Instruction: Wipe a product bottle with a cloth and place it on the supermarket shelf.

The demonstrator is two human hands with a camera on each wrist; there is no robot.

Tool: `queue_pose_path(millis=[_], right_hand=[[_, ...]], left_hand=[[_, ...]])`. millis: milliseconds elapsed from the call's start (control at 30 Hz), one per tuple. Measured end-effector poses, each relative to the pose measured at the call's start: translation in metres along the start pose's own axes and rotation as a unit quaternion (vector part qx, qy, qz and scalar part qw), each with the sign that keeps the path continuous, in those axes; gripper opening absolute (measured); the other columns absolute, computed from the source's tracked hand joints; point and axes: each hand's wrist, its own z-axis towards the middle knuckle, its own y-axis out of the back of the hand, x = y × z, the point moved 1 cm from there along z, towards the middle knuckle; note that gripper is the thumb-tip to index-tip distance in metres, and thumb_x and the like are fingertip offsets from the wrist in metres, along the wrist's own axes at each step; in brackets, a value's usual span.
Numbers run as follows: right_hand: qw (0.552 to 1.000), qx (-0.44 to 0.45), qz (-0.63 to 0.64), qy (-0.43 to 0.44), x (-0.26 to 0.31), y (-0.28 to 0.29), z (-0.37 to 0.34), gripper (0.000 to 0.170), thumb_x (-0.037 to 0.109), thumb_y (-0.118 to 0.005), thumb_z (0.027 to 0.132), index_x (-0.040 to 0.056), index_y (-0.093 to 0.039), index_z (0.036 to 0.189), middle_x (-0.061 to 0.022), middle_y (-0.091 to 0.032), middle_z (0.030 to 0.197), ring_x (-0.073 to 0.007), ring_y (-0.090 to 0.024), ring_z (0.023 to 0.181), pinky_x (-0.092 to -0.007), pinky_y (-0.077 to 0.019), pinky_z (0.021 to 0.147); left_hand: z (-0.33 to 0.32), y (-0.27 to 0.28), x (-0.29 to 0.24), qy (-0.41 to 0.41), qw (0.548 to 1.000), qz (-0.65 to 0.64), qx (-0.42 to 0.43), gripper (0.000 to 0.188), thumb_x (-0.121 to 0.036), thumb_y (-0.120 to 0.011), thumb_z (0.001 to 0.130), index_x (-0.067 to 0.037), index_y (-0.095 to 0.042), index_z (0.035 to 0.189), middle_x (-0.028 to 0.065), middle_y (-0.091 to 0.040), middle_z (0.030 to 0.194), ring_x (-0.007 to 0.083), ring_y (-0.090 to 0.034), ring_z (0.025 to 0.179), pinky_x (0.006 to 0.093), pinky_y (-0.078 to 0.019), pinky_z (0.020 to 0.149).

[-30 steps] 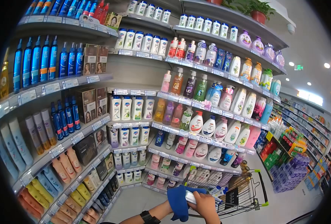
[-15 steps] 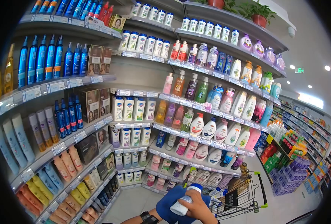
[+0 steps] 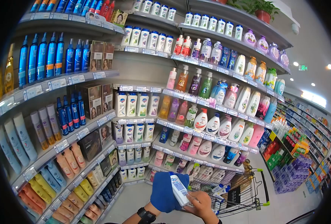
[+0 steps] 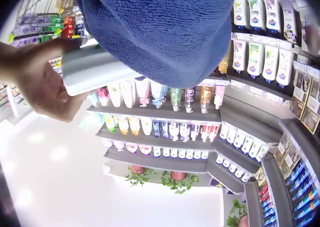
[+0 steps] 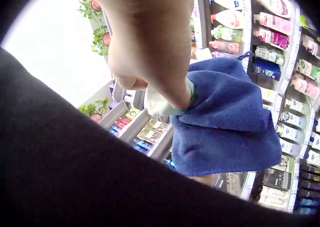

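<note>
A blue cloth (image 3: 162,192) covers most of my left hand (image 3: 151,209), which holds it against the upper side of a white bottle (image 3: 179,190); those fingers are hidden. My right hand (image 3: 201,204) grips the bottle's lower end with thumb and fingers. The bottle tilts, its top toward the upper left. In the left wrist view, the right hand (image 4: 47,82) pinches the white bottle (image 4: 95,72) beside the blue cloth (image 4: 165,32). The right wrist view has the cloth (image 5: 225,122) hanging in folds beyond the right hand (image 5: 155,62).
A wire shopping cart (image 3: 244,194) with several bottles in it stands just right of the hands. Stocked shelves (image 3: 206,138) of bottles face me and continue down the left side (image 3: 61,143). Stacked purple packs (image 3: 294,173) stand on the floor farther right.
The bottle has come up out from the cloth and turned, its top now toward the upper left. The cloth has shifted up and left with my left hand; the right hand has moved to the bottle's lower end.
</note>
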Motion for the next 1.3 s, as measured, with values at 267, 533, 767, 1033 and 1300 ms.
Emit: queue_pose_path(millis=[267, 533, 767, 1033, 1300], right_hand=[[0.991, 0.030, 0.013, -0.128, -0.003, -0.023, -0.019, 0.061, 0.025, -0.078, 0.058, -0.0012, -0.046, 0.103, -0.0165, -0.061, 0.093, -0.0310, -0.062, 0.075, -0.0388, -0.0497, 0.061], [0.841, 0.076, 0.421, -0.332, -0.007, -0.041, -0.029, 0.038, 0.010, -0.061, 0.074, 0.0015, -0.038, 0.103, -0.0166, -0.054, 0.079, -0.0303, -0.060, 0.060, -0.0358, -0.0479, 0.051], [0.359, 0.117, 0.870, -0.317, -0.016, -0.064, -0.042, 0.045, 0.040, -0.040, 0.090, 0.0014, -0.040, 0.114, -0.0120, -0.051, 0.064, -0.0187, -0.048, 0.049, -0.0265, -0.0394, 0.043], [0.426, 0.118, 0.835, -0.327, -0.011, -0.065, -0.038, 0.046, 0.034, -0.043, 0.090, 0.0032, -0.033, 0.124, -0.0093, -0.049, 0.067, -0.0160, -0.046, 0.051, -0.0250, -0.0387, 0.045], [0.726, 0.065, 0.610, -0.312, -0.020, -0.061, -0.041, 0.044, 0.005, -0.054, 0.081, -0.0009, -0.032, 0.119, -0.0075, -0.050, 0.080, -0.0152, -0.054, 0.062, -0.0269, -0.0472, 0.055]], left_hand=[[-0.014, -0.013, -0.019, -0.137, 0.970, 0.200, 0.007, 0.023, -0.021, -0.055, 0.082, -0.002, -0.052, 0.095, 0.0115, -0.059, 0.091, 0.0234, -0.057, 0.087, 0.0339, -0.0474, 0.076], [-0.025, -0.020, -0.039, -0.370, 0.624, 0.687, 0.025, 0.010, -0.017, -0.060, 0.059, -0.011, -0.053, 0.064, 0.0086, -0.049, 0.064, 0.0259, -0.048, 0.063, 0.0385, -0.0370, 0.057], [-0.028, -0.015, -0.033, -0.292, 0.721, 0.624, 0.067, 0.010, -0.017, -0.060, 0.059, -0.011, -0.053, 0.064, 0.0083, -0.051, 0.065, 0.0259, -0.049, 0.065, 0.0380, -0.0379, 0.057], [-0.032, -0.013, -0.046, -0.292, 0.722, 0.626, 0.050, 0.010, -0.016, -0.060, 0.059, -0.011, -0.054, 0.064, 0.0080, -0.052, 0.066, 0.0259, -0.050, 0.067, 0.0375, -0.0390, 0.058], [-0.028, -0.025, -0.036, -0.289, 0.712, 0.637, 0.060, 0.010, -0.016, -0.061, 0.059, -0.010, -0.054, 0.064, 0.0076, -0.054, 0.068, 0.0259, -0.051, 0.068, 0.0370, -0.0401, 0.059]])
